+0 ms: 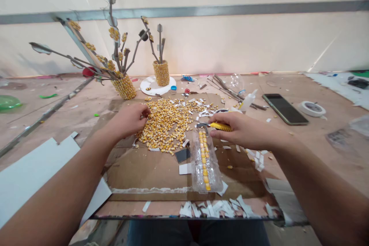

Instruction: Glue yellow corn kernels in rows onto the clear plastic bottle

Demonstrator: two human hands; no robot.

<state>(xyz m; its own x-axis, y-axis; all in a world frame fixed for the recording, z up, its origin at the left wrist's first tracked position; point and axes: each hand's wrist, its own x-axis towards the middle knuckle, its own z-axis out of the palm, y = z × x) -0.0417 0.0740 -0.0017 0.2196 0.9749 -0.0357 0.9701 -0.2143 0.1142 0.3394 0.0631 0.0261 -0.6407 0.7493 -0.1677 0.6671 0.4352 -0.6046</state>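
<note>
My left hand [133, 120] rests at the left edge of a pile of yellow corn kernels [170, 125], fingers curled together; what they pinch, if anything, is hidden. In my right hand [245, 130] is a yellow utility knife [220, 126], its blade pointing left over the far end of a clear plastic piece [213, 171]. Two short rows of kernels, narrowing to one, run along that plastic. Beside it lie a dark grey square [182, 155] and a white card piece [185, 168]. A cardboard sheet [138, 173] lies beneath all these.
Two corn-covered pots [123, 87] with twigs stand at the back, one on a white disc [147, 84]. A glue bottle [248, 100], loose twigs [225, 89], a phone [285, 109] and a tape roll [311, 108] lie right. Paper scraps [219, 209] line the front edge.
</note>
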